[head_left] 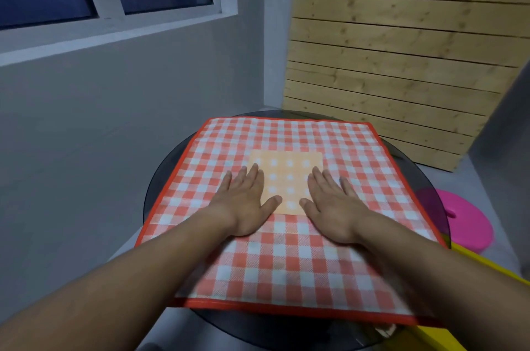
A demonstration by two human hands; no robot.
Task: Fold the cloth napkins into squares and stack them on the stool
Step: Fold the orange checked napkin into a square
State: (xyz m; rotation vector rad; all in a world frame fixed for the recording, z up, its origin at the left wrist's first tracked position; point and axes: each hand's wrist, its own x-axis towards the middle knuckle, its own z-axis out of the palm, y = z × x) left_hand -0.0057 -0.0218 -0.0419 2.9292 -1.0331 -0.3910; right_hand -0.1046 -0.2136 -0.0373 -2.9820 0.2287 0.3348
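Woven red-checked napkin (pixel 289 250) spread square on round glass table (pixel 160 178), both hands — left (pixel 243 204), right (pixel 332 207) — flat, grip open, holding nothing

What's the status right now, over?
Both hands flat, open: left hand, right hand. Checked napkin spread unfolded on round glass table. Nothing in the way.

A: Napkin (pixel 289 239): red-and-white gingham, solid red border. 1 pale orange patch (pixel 286 178) at centre with white dots.

B: Round table (pixel 166 175): dark smoky glass. Stool (pixel 470 224): bright pink. Board (pixel 481 261): yellow.
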